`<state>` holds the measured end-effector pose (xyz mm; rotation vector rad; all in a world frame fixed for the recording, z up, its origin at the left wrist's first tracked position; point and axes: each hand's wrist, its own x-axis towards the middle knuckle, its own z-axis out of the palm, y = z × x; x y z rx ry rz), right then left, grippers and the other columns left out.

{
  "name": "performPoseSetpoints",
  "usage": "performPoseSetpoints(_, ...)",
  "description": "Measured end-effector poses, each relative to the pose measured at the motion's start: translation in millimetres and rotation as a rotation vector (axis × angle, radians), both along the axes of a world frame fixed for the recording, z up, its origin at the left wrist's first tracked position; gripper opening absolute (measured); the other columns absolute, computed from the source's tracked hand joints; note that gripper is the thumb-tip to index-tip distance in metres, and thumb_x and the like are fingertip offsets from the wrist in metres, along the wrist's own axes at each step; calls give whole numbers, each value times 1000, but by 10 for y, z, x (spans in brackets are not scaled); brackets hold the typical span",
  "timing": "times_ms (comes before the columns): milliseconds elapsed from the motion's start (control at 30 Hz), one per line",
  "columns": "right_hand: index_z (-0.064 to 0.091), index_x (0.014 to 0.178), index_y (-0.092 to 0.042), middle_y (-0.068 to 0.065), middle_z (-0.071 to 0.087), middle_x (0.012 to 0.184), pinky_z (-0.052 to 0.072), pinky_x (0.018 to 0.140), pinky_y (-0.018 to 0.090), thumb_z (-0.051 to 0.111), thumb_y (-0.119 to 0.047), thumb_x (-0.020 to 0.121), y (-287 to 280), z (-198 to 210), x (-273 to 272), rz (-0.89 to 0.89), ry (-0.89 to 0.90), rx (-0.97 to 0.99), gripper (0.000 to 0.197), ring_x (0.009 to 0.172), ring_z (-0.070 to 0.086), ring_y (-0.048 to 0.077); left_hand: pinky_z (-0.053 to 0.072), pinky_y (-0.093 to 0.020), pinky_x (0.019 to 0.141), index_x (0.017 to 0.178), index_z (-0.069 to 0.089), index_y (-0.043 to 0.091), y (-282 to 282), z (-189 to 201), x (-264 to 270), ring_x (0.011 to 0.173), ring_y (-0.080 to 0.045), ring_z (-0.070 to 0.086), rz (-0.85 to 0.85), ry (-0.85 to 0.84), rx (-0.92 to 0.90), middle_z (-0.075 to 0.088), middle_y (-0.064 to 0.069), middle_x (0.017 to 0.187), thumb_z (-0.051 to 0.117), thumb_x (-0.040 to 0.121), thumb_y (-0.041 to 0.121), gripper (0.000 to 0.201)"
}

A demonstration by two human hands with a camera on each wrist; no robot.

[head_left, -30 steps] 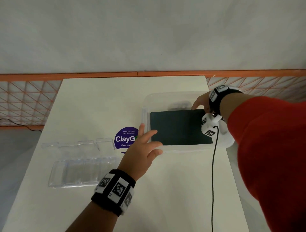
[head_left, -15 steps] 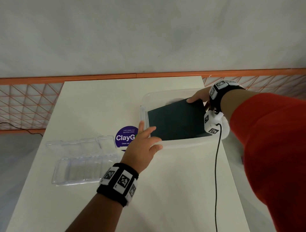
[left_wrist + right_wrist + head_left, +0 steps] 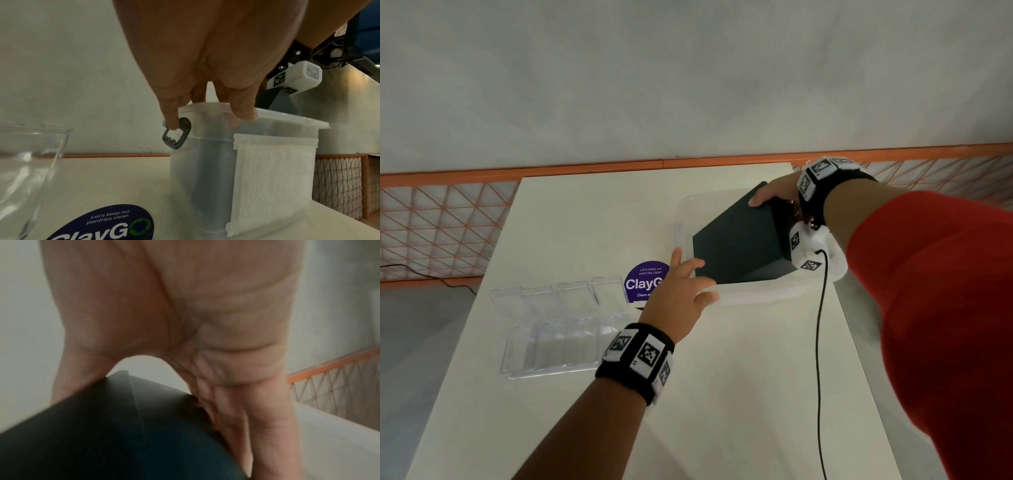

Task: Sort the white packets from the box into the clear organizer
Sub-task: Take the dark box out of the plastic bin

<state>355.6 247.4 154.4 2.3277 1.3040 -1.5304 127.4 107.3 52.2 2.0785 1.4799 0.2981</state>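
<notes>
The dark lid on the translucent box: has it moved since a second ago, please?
Yes. The dark lid has tilted up at its far right end, gripped by the right hand, above the translucent box rim.

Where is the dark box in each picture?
Head: dark box, right of centre, tilted up out of the frosted bin.
Left wrist: a grey sliver right of centre, above the bin's rim.
Right wrist: lower left, in the right hand.
Shared landmark: the frosted bin.
</notes>
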Motion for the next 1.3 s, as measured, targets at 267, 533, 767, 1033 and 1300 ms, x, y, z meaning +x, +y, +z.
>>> performPoseSetpoints(267, 59, 92, -14, 10, 70, 81, 52, 53, 31, 72, -39, 85, -344, 683, 130, -107, 56, 254, 28, 67, 67, 26, 41, -26, 100, 128, 56, 20, -69, 119, -61, 134, -19, 40, 80, -102, 31, 13, 6, 158, 62, 91, 36, 40)
performPoseSetpoints(533, 64, 104, -15, 8, 70, 101, 54, 65, 38, 74, -43, 79, -1191, 1173, 439, -200, 217, 429, 39, 83, 72, 27, 33, -25, 105, 147, 28, 28, -303, 457, -304, 134, -11, 40, 259, -534, -28, 37, 9, 150, 45, 94, 54, 61)
performPoseSetpoints(767, 67, 109, -17, 4, 75, 94, 57, 69, 37, 77, -47, 64, -1850, 809, 138, -188, 399, 389, 55, 78, 75, 22, 52, -42, 96, 129, 45, 49, -854, 603, -621, 118, -7, 55, 216, -746, -133, 57, 23, 124, 39, 97, 51, 33)
performPoseSetpoints(1033, 64, 115, -12, 4, 68, 101, 58, 68, 42, 66, -41, 92, -2438, -256, -143, -333, 373, 243, 37, 85, 70, 26, 56, -24, 84, 131, 46, 43, -1590, -38, -963, 107, 8, 58, 248, -718, -303, 59, 18, 124, 61, 93, 29, 42)
performPoseSetpoints(1300, 60, 118, -7, 13, 62, 122, 52, 85, 49, 61, -25, 98, -2814, -1282, -29, -393, 327, 91, 27, 101, 61, 30, 51, -9, 76, 139, 41, 25, -1978, -676, -753, 97, 12, 56, 349, -599, -455, 54, 11, 128, 67, 90, 26, 56)
